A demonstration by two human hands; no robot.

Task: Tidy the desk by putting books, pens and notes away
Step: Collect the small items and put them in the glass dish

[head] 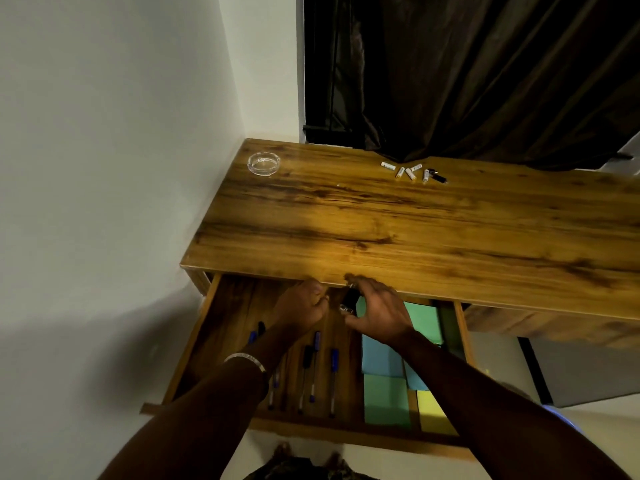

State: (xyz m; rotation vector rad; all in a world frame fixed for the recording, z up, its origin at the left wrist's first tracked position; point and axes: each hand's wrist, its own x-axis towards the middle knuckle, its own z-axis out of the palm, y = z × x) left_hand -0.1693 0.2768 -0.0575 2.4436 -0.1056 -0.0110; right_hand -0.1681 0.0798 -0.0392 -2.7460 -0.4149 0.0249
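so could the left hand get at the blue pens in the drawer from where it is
Probably yes: the left hand is already inside the open drawer, and the blue pens lie uncovered just nearer the person, with only its own forearm above some.

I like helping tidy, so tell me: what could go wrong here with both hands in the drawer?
The drawer is open with both hands far back under the desk edge; shutting it early could pinch fingers. The small black object gripped by the right hand might slip among the pens. The batteries still on top could roll.
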